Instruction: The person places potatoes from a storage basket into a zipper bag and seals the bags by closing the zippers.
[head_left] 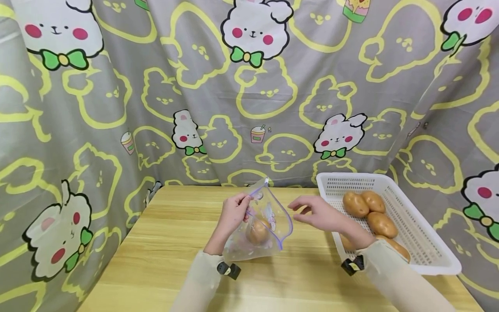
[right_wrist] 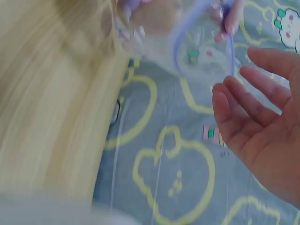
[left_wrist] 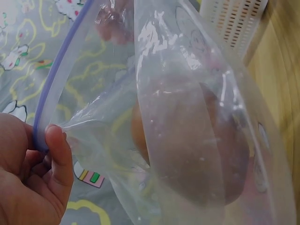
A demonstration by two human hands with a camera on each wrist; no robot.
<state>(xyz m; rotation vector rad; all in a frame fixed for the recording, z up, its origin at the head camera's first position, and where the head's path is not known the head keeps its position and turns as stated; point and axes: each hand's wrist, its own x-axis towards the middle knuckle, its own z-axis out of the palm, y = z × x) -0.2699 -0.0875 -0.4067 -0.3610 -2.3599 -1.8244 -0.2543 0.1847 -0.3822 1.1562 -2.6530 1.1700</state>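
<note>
My left hand pinches the purple zip edge of a clear plastic zip bag between thumb and fingers. One brown potato lies inside the bag, seen through the film; in the left wrist view the potato appears large behind the plastic. The bag's mouth gapes toward the right. Beside that mouth, a short way apart from it, my right hand holds nothing, its fingers relaxed and pointing at the bag. In the right wrist view the right hand shows its palm and loosely bent fingers.
A white perforated plastic basket stands on the wooden table at the right, with several potatoes in it. My right forearm passes over its left side. Behind the table hangs a grey patterned curtain.
</note>
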